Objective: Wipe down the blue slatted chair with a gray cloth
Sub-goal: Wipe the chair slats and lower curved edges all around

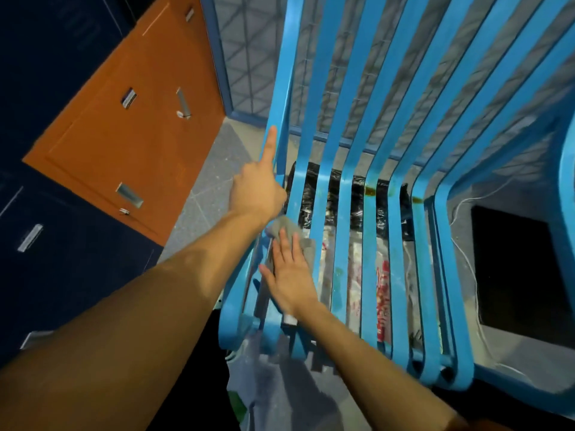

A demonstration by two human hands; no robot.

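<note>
Orange cabinet doors [130, 126] stand at the left. The left hand [258, 194] rests against the outer back slat, index finger straight, and its grip is hidden. The right hand [289, 275] presses flat, fingers spread, on the gray cloth [306, 247], which lies across the leftmost seat slats of the blue slatted chair [343, 228]. A careless stroke could push the cloth through a gap.

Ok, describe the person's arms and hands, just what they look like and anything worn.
Left hand and right hand are bare: no gloves or rings show. Left forearm and right forearm are bare too, no sleeves in view. A small white bit by the right wrist is too unclear to name.
</note>
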